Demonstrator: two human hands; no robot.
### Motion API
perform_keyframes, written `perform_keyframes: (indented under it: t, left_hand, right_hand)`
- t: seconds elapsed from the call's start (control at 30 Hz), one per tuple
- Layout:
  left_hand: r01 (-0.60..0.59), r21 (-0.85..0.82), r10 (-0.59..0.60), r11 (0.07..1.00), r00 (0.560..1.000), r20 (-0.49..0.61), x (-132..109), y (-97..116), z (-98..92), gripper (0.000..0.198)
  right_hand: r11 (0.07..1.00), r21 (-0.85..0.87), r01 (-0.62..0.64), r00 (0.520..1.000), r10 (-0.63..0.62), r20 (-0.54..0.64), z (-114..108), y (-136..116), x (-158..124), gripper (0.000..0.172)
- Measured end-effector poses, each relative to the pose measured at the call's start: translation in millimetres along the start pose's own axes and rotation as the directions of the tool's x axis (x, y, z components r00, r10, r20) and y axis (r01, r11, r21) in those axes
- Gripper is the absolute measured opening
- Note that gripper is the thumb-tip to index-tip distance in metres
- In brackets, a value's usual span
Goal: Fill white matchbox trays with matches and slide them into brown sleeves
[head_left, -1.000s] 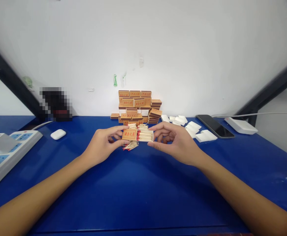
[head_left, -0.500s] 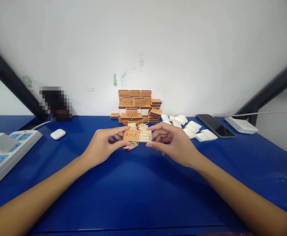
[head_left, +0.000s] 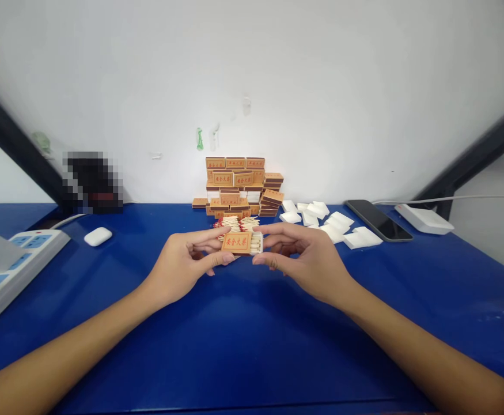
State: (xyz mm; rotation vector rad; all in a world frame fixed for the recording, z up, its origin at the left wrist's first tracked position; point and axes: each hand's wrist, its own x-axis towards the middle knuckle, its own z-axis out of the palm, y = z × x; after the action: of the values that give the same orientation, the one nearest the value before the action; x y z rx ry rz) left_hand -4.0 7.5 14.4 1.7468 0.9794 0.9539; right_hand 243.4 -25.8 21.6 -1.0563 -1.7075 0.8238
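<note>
Between both hands is a matchbox with its tray partly out on the right. My left hand point(head_left: 186, 265) is closed on the orange printed sleeve point(head_left: 237, 242), thumb below and forefinger above. My right hand point(head_left: 303, 259) grips the end of the white matchbox tray point(head_left: 257, 242), where a narrow strip of pale matches shows. Just behind the box, a pile of loose red-tipped matches point(head_left: 237, 222) lies on the table, partly hidden by the box and the fingers. Farther back, many matchboxes point(head_left: 234, 180) are stacked against the wall.
White empty trays point(head_left: 310, 216) lie scattered right of the stack. Beyond them are a dark phone point(head_left: 376, 220) and a white flat box point(head_left: 424, 219) with a cable. On the left are a white earbud case point(head_left: 98, 236) and a power strip point(head_left: 18, 259) on the blue table point(head_left: 243, 346).
The tray has slid farther into the sleeve, so fewer matches show. Both hands have come closer together, and the matchbox sits slightly lower.
</note>
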Motion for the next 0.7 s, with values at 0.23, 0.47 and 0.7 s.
perform_keyframes:
  t: [0.23,0.47,0.7]
  left_hand:
    - [-0.078,0.178,0.074,0.981,0.997,0.025,-13,14,13.7,0.060]
    - [-0.204,0.373,0.206,0.905,0.978,0.036,-17,18,17.1,0.042]
    - [-0.148,0.593,0.265,0.792,0.957,-0.116,4,4,-14.7,0.049]
  right_hand:
    - [0.943,-0.264,0.202,0.979,-0.188,0.079,17,9,-14,0.054]
    - [0.930,-0.291,0.224,0.964,-0.169,0.203,20,9,-16,0.073]
    - [0.892,-0.384,0.238,0.970,-0.196,0.146,5,14,-5,0.040]
